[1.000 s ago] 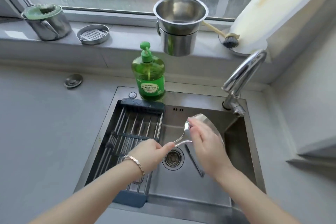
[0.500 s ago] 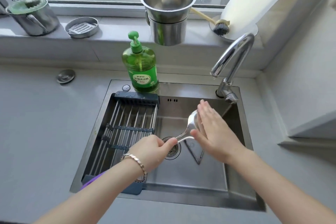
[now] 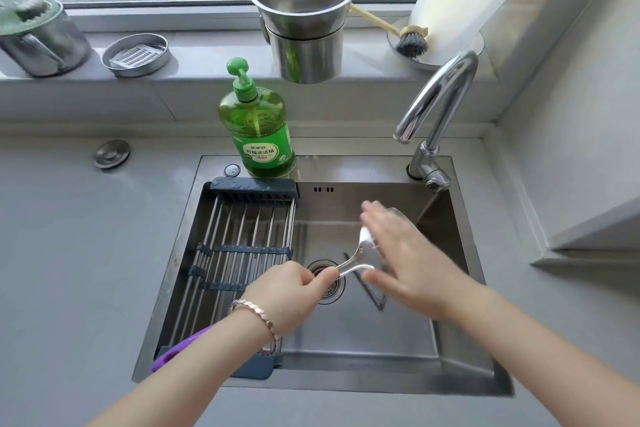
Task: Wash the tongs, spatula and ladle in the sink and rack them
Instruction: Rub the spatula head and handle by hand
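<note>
Ladle [image 3: 364,248]: mid-wash, handle gripped by left fingers [image 3: 310,277], right fingers [image 3: 379,218] straight, flat on bowl. Tongs [image 3: 373,296] under right fingers, prob. unwashed; purple spatula [image 3: 180,347] racked.

The sink [image 3: 363,333] is finished in brushed steel grey, and the countertop [image 3: 86,253] around it in plain matt grey. On its back rim a translucent green soap bottle [image 3: 258,135] is seen, labelled in darker green with white lettering. Over its left half a rack [image 3: 242,250] of silver rods is framed in dark slate blue, and a purple handle [image 3: 180,347] is shown at the sink's near left corner. Above the sink, a shiny silver ladle [image 3: 353,262] and a rose-gold linked bracelet [image 3: 258,317] are seen.
</note>
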### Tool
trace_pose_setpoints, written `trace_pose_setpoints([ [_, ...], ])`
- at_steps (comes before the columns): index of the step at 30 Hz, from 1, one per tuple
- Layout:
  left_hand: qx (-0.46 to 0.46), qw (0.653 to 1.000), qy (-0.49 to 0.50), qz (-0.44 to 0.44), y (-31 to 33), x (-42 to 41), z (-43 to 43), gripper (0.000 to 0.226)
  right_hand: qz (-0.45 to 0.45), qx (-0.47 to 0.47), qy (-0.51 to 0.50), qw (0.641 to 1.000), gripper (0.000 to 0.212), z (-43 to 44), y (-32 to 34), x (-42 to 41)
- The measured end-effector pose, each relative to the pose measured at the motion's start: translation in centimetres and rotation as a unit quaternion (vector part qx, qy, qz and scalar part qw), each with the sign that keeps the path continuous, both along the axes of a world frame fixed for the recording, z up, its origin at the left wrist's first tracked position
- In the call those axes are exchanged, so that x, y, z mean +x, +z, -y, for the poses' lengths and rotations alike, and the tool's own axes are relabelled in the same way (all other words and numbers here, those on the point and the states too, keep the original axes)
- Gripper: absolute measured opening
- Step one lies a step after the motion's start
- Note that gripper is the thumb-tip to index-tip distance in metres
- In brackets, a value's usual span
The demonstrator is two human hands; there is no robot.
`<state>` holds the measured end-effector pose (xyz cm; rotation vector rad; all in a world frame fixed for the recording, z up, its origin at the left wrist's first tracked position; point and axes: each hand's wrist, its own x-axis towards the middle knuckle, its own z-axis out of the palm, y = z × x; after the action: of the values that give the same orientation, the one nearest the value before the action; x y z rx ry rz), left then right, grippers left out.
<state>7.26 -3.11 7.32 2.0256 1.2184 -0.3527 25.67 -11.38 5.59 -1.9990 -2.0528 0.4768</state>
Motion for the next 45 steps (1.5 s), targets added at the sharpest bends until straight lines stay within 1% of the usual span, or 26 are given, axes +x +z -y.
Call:
trace_pose_setpoints([
  [1,-0.010,1.000,0.005,0.010,0.0,0.0,0.0,0.058,-0.021,-0.022,-0.048,0.998,0.115,-0.1,0.1,1.0],
  [2,-0.013,1.000,0.008,0.015,0.0,0.1,0.0,0.058,-0.017,-0.031,-0.064,0.997,0.119,-0.1,0.3,1.3],
  [3,-0.009,1.000,0.008,0.014,0.0,0.3,-0.1,0.058,-0.014,-0.029,-0.056,0.998,0.120,-0.3,0.6,0.8],
  [6,0.001,1.000,0.002,0.006,0.0,0.6,-0.4,0.059,0.033,0.001,0.053,0.998,0.102,0.1,0.5,-1.6],
  [7,-0.003,1.000,0.001,0.007,-0.1,0.5,-0.5,0.059,0.037,0.005,0.069,0.997,0.099,0.2,0.2,-1.4],
  [8,-0.009,1.000,0.003,0.010,-0.2,0.3,-0.5,0.059,0.033,0.002,0.057,0.998,0.099,0.3,0.1,-0.6],
  [10,-0.018,1.000,0.013,0.016,-0.2,0.1,-0.6,0.058,0.002,-0.023,-0.015,1.000,0.105,0.3,0.4,0.8],
  [11,-0.019,1.000,0.018,0.018,-0.3,0.1,-0.5,0.058,-0.002,-0.019,-0.025,1.000,0.106,0.2,0.6,0.7],
  [12,-0.017,0.999,0.022,0.018,-0.4,0.3,-0.5,0.058,0.002,-0.010,-0.013,1.000,0.105,0.2,0.6,-0.1],
  [15,-0.020,0.999,0.043,0.026,-0.5,0.5,-0.5,0.058,0.040,0.017,0.067,0.997,0.093,0.7,-0.1,-2.2],
  [16,-0.026,0.998,0.054,0.032,-0.5,0.5,-0.5,0.058,0.033,0.014,0.053,0.998,0.095,0.8,-0.3,-1.7],
  [18,-0.034,0.996,0.076,0.042,-0.5,0.5,-0.4,0.058,0.001,-0.005,-0.038,0.999,0.100,0.9,-0.1,-0.3],
  [19,-0.037,0.995,0.085,0.047,-0.5,0.6,-0.4,0.058,-0.002,-0.009,-0.057,0.998,0.100,0.9,0.0,-0.1],
  [23,-0.049,0.991,0.109,0.057,-0.8,1.0,-0.1,0.058,0.043,0.021,-0.009,0.999,0.094,1.3,-0.3,-2.2],
  [26,-0.051,0.989,0.119,0.066,-0.6,1.3,0.1,0.057,0.006,0.024,-0.092,0.995,0.099,1.3,-0.2,-1.1],
  [27,-0.050,0.989,0.122,0.070,-0.5,1.4,0.1,0.057,0.003,0.019,-0.095,0.995,0.100,1.2,0.0,-1.1],
  [30,-0.051,0.988,0.128,0.073,-0.4,1.6,0.2,0.058,0.041,0.041,-0.044,0.997,0.095,1.2,0.0,-2.2],
  [31,-0.053,0.987,0.130,0.073,-0.4,1.5,0.3,0.058,0.042,0.045,-0.052,0.997,0.095,1.2,0.0,-1.9],
  [33,-0.057,0.987,0.130,0.073,-0.3,1.5,0.4,0.058,0.010,0.045,-0.121,0.992,0.102,1.4,-0.2,-0.5],
  [34,-0.057,0.987,0.128,0.074,-0.3,1.5,0.4,0.058,0.006,0.039,-0.135,0.990,0.103,1.5,0.1,-0.4],
  [38,-0.063,0.987,0.129,0.066,-0.3,1.5,0.5,0.057,0.052,0.011,-0.050,0.997,0.091,1.8,0.2,-2.6],
  [39,-0.064,0.987,0.132,0.064,-0.3,1.5,0.6,0.057,0.052,0.020,-0.056,0.997,0.090,1.8,0.1,-2.3],
  [41,-0.064,0.987,0.136,0.061,-0.2,1.5,0.7,0.057,0.006,0.028,-0.132,0.991,0.094,1.6,0.2,-1.1],
  [42,-0.064,0.987,0.137,0.061,-0.1,1.6,0.8,0.057,-0.002,0.023,-0.142,0.990,0.096,1.6,0.4,-1.1],
  [43,-0.067,0.986,0.137,0.063,-0.1,1.7,0.8,0.057,0.000,0.021,-0.125,0.992,0.095,1.5,0.5,-1.7],
  [45,-0.076,0.986,0.136,0.064,-0.1,1.8,1.0,0.056,0.035,0.010,-0.058,0.998,0.090,1.7,0.2,-3.2],
])
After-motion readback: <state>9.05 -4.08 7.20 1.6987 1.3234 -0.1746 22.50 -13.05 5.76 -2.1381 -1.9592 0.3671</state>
